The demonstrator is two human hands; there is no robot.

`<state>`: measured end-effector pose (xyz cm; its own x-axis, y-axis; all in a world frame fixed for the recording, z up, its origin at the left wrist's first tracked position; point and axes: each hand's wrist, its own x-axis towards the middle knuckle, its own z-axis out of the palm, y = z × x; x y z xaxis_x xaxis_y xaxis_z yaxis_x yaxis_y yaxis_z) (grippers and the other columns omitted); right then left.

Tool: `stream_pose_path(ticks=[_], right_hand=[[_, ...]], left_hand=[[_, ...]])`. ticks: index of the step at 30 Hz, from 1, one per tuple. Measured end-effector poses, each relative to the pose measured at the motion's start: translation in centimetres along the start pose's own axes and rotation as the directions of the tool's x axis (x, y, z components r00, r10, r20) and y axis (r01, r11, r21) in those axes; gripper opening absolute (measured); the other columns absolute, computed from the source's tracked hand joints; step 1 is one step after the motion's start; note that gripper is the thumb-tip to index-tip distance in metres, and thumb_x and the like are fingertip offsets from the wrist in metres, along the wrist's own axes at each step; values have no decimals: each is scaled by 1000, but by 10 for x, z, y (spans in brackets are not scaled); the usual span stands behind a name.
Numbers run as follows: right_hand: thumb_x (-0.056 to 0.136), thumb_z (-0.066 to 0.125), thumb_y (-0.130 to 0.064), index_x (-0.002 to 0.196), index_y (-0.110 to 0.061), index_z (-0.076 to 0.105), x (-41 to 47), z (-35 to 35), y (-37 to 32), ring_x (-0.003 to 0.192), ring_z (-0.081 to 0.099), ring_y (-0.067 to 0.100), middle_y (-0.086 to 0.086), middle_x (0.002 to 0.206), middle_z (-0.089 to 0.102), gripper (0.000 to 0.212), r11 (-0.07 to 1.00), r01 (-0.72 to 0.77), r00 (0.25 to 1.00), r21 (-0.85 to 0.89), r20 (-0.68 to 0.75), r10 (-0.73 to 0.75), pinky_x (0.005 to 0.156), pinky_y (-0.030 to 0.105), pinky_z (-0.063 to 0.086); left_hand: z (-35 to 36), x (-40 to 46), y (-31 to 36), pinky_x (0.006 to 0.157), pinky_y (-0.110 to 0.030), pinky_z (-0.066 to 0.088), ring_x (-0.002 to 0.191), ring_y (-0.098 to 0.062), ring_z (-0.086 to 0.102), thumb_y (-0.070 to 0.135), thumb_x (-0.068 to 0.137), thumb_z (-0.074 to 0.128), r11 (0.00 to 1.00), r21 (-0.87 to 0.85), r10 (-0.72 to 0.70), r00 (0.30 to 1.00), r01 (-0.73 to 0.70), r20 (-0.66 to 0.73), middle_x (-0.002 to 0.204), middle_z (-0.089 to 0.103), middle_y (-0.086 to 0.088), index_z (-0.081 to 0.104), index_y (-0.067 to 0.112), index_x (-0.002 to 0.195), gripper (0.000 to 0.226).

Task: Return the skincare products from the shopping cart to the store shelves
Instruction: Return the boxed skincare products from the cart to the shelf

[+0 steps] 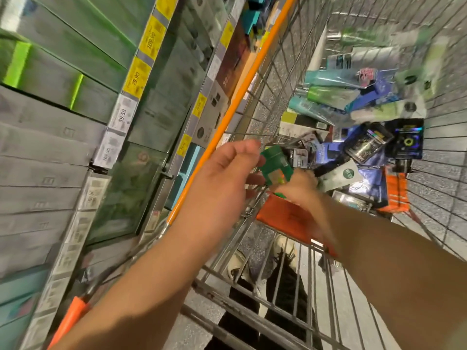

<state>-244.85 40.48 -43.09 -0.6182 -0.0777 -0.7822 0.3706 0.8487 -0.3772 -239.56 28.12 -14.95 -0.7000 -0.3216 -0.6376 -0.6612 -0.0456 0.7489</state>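
Two hands [222, 173], one green box [275, 164], one cart [252, 102].
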Motion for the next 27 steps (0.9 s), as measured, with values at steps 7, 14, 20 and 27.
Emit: stream_pose_path(ticks=[7, 14, 20, 27], right_hand=[[54, 80, -66, 112, -18, 68, -1, -8, 14, 88, 69, 24, 4, 101, 73, 76, 980, 34, 998, 195, -50, -24, 70, 32, 55], [71, 87, -42, 110, -20, 67, -100, -71, -16, 86, 73, 18, 0, 98, 74, 49, 833, 105, 994, 544, -94, -64, 79, 39, 63], [82, 86, -29, 111, -25, 63, -199, -127, -57, 80, 73, 10, -4, 101, 73, 37, 691, 307, 949, 654, -260, -176, 59, 23, 59], [81, 88, -23, 101, -22, 67, -314, -158, -137, 87, 73, 19, 0, 98, 76, 29, 628, 560, 828, 540, -336, -449, 75, 34, 59]], left_hand=[[-4, 1, -7, 75, -30, 53, 85, -14, 68, 30, 101, 60, 994, 87, -65, 997, 69, -48, 100, 78, 6, 73, 30, 104, 14], [-6, -19, 10, 101, -51, 53, 101, -28, 70, 55, 71, 59, 991, 80, -101, 993, 106, -64, 101, 76, 4, 73, 39, 88, 26], [-24, -54, 53, 72, -24, 50, 88, -4, 68, 27, 107, 51, 984, -176, 60, 991, -38, 122, 87, 72, 20, 60, 21, 133, 29], [-87, -108, 112, 86, -35, 59, 118, -5, 62, 46, 101, 55, 923, -119, 373, 927, -366, 47, 145, 54, 12, 27, 40, 159, 65]])
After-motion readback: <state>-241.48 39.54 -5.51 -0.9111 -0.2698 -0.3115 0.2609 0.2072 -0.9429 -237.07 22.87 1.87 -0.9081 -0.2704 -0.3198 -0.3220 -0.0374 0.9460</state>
